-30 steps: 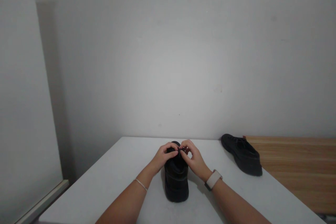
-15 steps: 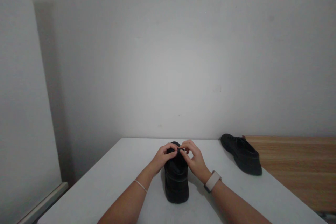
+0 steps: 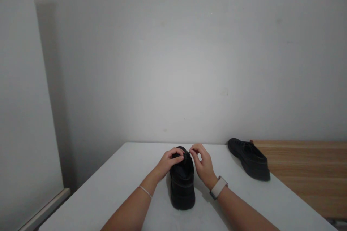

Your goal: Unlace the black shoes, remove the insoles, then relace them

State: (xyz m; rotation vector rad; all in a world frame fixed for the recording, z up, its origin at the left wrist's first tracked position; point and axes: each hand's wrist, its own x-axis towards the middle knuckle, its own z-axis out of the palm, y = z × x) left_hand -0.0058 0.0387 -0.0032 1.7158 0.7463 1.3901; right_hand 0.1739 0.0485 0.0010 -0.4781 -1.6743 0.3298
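Observation:
A black lace-up shoe stands upright on the white table, heel toward me and toe toward the wall. My left hand reaches over its left side, thumb and fingers pinched on the black shoelace at the top of the opening. My right hand is at the shoe's right side, just off the opening. Its thumb and forefinger pinch what looks like an end or loop of the lace; the dark, thin strand makes out poorly. Part of the shoe's front is hidden behind my fingers.
A second black shoe lies near the table's right edge, toe toward the wall. Beyond that edge is a wood-grain panel. A plain grey wall rises behind the table, and a pale panel stands at the left.
My right hand has drawn slightly to the right, away from my left hand, so the lace between them shows more. The left hand and both shoes stay in place.

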